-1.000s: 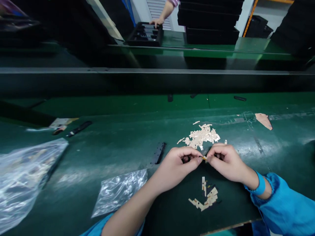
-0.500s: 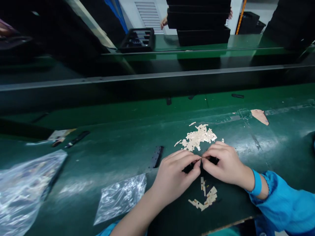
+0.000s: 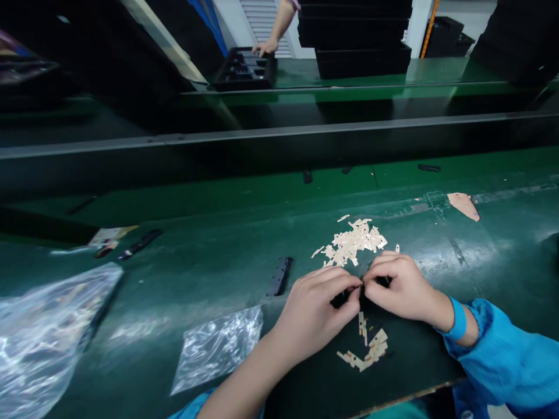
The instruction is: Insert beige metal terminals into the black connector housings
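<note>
Head: dark piece (image 3: 344,299) inside left grip (image 3: 318,307)

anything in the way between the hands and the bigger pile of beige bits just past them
Nothing visible. The left hand and right hand sit fingertip to fingertip just short of the bigger pile, with only bare green table between. The black strip lies off to the left.

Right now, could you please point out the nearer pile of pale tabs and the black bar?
nearer pile of pale tabs (image 3: 371,351): head view, pile's middle.
black bar (image 3: 279,276): head view, its middle.
</note>
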Tool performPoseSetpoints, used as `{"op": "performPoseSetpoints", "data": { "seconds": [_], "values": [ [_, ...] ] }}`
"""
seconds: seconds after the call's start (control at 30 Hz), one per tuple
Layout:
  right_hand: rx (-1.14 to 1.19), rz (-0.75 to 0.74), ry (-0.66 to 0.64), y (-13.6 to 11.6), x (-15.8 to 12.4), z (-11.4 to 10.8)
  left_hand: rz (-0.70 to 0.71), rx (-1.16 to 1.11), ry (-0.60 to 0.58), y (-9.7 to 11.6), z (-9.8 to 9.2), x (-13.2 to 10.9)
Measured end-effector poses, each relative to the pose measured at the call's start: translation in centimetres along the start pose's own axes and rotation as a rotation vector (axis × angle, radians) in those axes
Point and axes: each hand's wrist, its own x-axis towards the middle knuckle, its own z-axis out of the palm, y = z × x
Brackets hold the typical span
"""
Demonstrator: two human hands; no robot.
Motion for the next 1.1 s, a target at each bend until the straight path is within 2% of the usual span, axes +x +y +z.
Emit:
{"op": "performPoseSetpoints", "data": {
  "seconds": [0.13, 0.2, 0.27, 0.33, 0.4, 0.5, 0.63, 0.77, 1.0, 1.1],
  "values": [
    [0.054, 0.12, 0.125, 1.1, 0.5, -0.3, -0.166, -0.168, 0.083, 0.2, -0.8, 0.0],
    [-0.069, 0.185, 0.179, 1.8, 0.7, -0.7, -0.305, -0.289, 0.16, 0.1, -1.2, 0.1],
    [-0.174, 0.19, 0.173, 2.3, 0.8, -1.0, -0.456, -0.498, 0.189, -0.1, -1.3, 0.3],
    [-0.131, 0.13, 0.14, 2.2, 0.9, -1.1, -0.598, -0.781, 0.147, -0.3, -1.0, 0.5],
    [0.032, 0.054, 0.115, 1.6, 0.8, -1.0, -0.712, -1.048, 0.08, -0.4, -0.4, 0.7],
    [0.248, -0.047, 0.107, 0.4, 0.6, -0.7, -0.82, -1.305, -0.011, -0.2, 0.7, 0.7],
    [0.358, -0.095, 0.143, -0.6, 0.3, -0.6, -0.858, -1.452, -0.126, 0.2, 1.4, 0.4],
    [0.418, -0.032, 0.149, -1.0, 0.1, -0.7, -0.809, -1.506, -0.209, 0.2, 1.5, 0.2],
    [0.504, 0.084, 0.125, -1.2, 0.2, -0.5, -0.827, -1.514, -0.259, -0.2, 2.0, 0.0],
    [0.529, 0.177, 0.129, -1.0, 0.2, -0.3, -0.797, -1.424, -0.17, -0.4, 1.8, 0.0]
  ]
}}
